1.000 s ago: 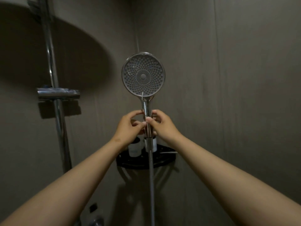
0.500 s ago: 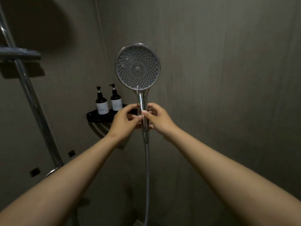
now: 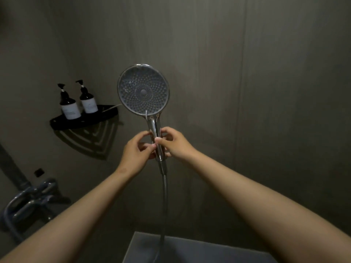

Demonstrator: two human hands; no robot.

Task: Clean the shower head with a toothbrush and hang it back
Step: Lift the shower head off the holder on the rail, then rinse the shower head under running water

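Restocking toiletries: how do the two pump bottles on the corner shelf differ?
The left bottle stands nearer the front rim of the shelf; the right bottle sits further back. The left bottle looks slightly bigger than the right bottle, perhaps only nearer. Both are dark, upright, white-labelled, black-pumped.

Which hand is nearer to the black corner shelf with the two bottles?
Left. The left hand grips the shower head on the side toward the corner shelf; the right hand grips it on the other side, farther from the shelf.
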